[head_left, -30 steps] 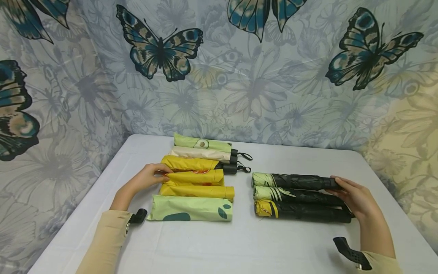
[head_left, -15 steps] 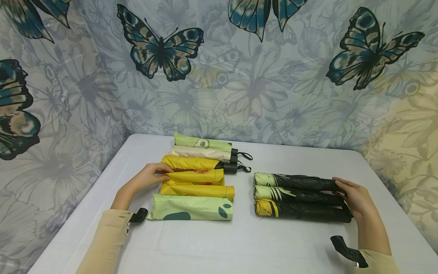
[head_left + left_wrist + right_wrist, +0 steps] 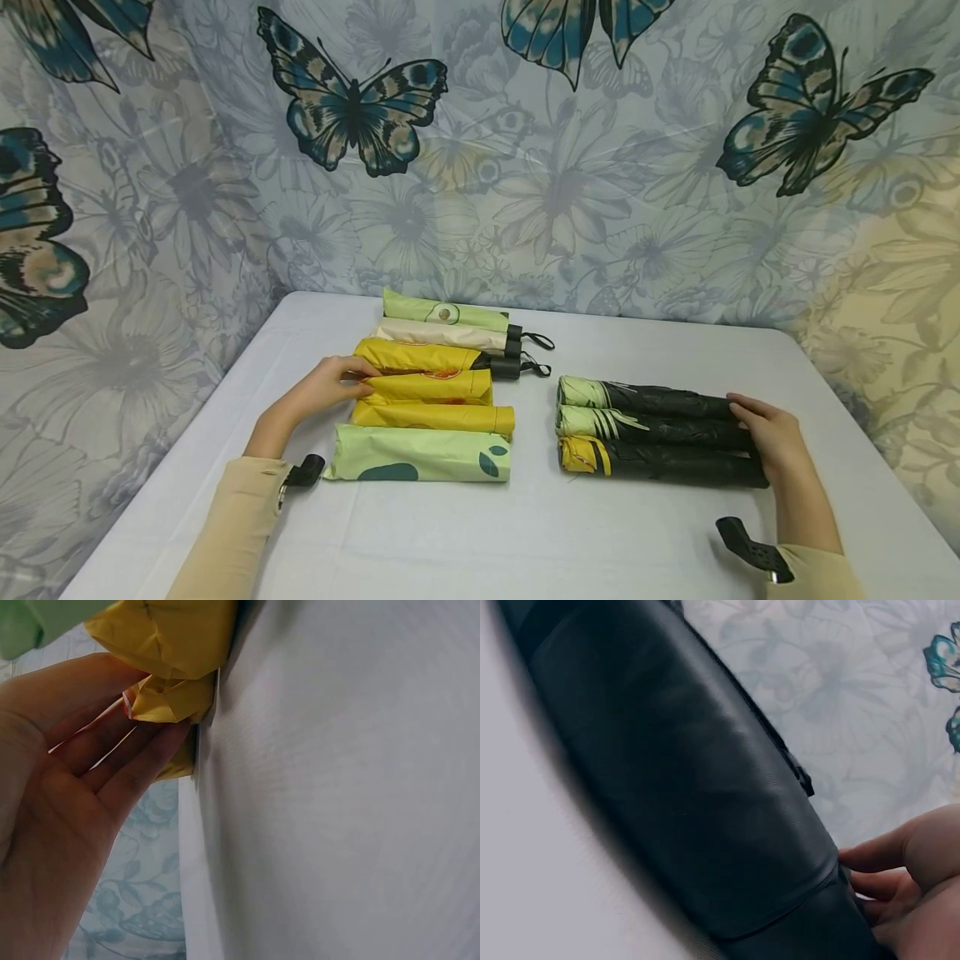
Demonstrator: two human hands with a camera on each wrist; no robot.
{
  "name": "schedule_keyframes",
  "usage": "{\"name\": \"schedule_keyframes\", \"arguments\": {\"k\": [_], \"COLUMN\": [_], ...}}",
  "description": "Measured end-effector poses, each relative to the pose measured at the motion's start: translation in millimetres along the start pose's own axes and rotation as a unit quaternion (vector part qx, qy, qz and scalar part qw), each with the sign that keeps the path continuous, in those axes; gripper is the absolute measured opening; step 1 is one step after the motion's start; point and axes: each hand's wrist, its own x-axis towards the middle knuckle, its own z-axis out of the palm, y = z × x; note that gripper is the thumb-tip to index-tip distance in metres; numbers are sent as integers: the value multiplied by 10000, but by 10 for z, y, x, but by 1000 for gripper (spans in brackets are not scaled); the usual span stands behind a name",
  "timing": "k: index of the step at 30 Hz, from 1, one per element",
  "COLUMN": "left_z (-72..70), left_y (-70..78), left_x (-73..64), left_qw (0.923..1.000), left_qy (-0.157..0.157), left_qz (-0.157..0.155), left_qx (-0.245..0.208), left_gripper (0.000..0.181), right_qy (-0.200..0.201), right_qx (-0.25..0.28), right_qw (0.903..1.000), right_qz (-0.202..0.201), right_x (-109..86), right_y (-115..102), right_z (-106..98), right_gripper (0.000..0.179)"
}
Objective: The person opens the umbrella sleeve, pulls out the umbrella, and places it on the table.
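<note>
My left hand (image 3: 324,387) pinches the left end of a yellow folded umbrella (image 3: 442,388) between thumb and fingers. In the left wrist view its crumpled yellow end (image 3: 169,699) shows between them. My right hand (image 3: 778,437) rests against the right ends of three black folded umbrellas lying side by side. The back one (image 3: 663,400) and middle one (image 3: 678,431) have light green tips; the front one (image 3: 682,462) has a yellow tip. In the right wrist view my thumb and fingers touch the end of a black umbrella (image 3: 697,780), fingers extended.
Around the left hand lie more folded umbrellas in a row: avocado-print green (image 3: 480,317), cream (image 3: 450,335), yellow with a black handle (image 3: 420,357), plain yellow (image 3: 435,417) and light green (image 3: 427,454). A white-covered table (image 3: 525,533) bears them, before a butterfly-print cloth (image 3: 525,208).
My right hand has shifted slightly left along the black umbrellas' right ends. The back black umbrella's green tip has moved slightly right, more in line with the others. The left hand keeps its place.
</note>
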Motion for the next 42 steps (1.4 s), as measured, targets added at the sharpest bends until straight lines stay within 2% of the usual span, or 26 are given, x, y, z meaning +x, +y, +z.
{"name": "schedule_keyframes", "arguments": {"k": [2,5,13,17,22,26,29,32,38,42], "left_z": [-1,2,2,-10,-42,-94,-133,-151,-131,-104], "left_y": [-4,-17,14,28,27,21,2,-39,-128,-161], "left_x": [4,10,10,5,40,116,181,231,255,254], "left_qw": [10000,10000,9997,9994,9975,9931,9904,9901,9944,9956], "left_qy": [5,11,166,300,673,1078,1274,1288,978,879], "left_qz": [17,35,119,146,218,322,245,110,-196,-278], "left_qx": [-4,-6,129,72,79,324,486,552,342,141], "left_gripper": [26,26,25,28,29,31,35,42,53,54], "right_qy": [96,118,140,355,718,866,889,899,1014,1062], "right_qx": [-380,-623,-252,-318,-416,-262,-102,0,220,241], "right_qw": [9992,9979,9992,9988,9965,9959,9959,9954,9936,9924], "right_qz": [54,90,-267,-122,134,21,-157,-321,-455,-570], "right_x": [0,-7,-26,-47,-66,-88,-110,-136,-167,-173], "right_y": [-25,-54,-42,-83,-171,-245,-305,-364,-473,-551], "right_z": [22,39,21,44,133,222,286,344,435,508], "right_gripper": [58,59,59,63,64,63,63,62,60,58]}}
